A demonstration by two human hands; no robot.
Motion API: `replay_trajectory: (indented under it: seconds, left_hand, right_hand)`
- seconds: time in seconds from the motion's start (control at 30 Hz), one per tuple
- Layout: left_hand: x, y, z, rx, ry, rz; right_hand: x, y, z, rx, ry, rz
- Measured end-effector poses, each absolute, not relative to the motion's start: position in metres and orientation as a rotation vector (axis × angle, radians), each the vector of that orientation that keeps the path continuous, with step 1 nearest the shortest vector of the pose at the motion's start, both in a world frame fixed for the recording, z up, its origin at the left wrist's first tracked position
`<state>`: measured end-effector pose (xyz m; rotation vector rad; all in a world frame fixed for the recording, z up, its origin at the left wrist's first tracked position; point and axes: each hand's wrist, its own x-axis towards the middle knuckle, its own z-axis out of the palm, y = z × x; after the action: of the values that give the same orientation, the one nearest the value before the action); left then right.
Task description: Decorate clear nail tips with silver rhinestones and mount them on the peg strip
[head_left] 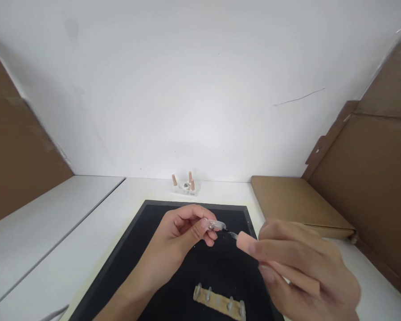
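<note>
My left hand (187, 227) pinches a small clear piece (217, 225), which looks like a false nail, between thumb and fingers. My right hand (307, 263) is closed around a brush with a pink handle (245, 243), like a nail polish brush. Its thin clear and dark tip (232, 234) points left, at the end of the clear piece; whether they touch I cannot tell. A second pink stem (297, 277) shows between the right fingers, partly hidden. Below the hands lies a tan strip (222, 304) with several small clear pieces standing on it.
A black mat (200, 272) lies on the white table (87, 223). Behind it stands a clear holder (183, 192) with three pink-capped items. A flat cardboard box (297, 196) is at the back right. Cardboard panels flank both sides, and a white wall closes the back.
</note>
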<state>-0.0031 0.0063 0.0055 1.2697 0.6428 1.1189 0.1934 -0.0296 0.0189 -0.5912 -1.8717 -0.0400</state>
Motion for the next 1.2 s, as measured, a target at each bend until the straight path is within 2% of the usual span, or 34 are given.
replay_trajectory:
  seconds: [0.43, 1.2]
  left_hand:
    - [-0.005, 0.006, 0.002, 1.238, 0.666, 1.15]
    - [-0.002, 0.002, 0.0, 1.217, 0.653, 1.242]
  right_hand:
    - [0.199, -0.028, 0.016, -0.596, -1.817, -0.071]
    - [0.197, -0.031, 0.017, -0.71, -1.854, 0.11]
